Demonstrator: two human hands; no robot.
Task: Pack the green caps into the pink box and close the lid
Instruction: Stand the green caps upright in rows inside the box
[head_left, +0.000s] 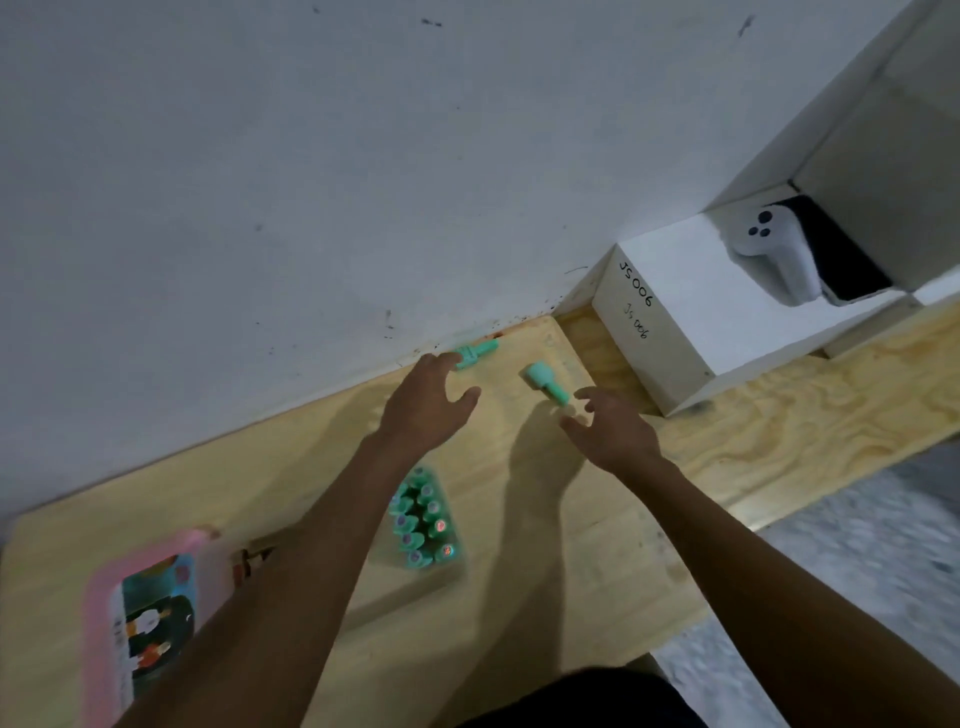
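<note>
Two loose green caps lie at the far edge of the wooden table (545, 519). One green cap (477, 352) rests against the wall, and my left hand (426, 402) hovers open just in front of it, fingertips nearly touching. The other green cap (546, 382) lies to the right; my right hand (610, 428) is open with fingers spread close to its near end. A clear tray (423, 519) packed with several upright green caps stands between my forearms. The pink box (140, 618), with a colourful picture on it, sits at the near left, partly hidden by my left arm.
A white cardboard box (670, 312) marked "JS 006" stands at the back right, with a white game controller (774, 254) in an open box beyond it. The white wall (311, 182) runs along the table's far edge. Grey floor (857, 545) shows to the right.
</note>
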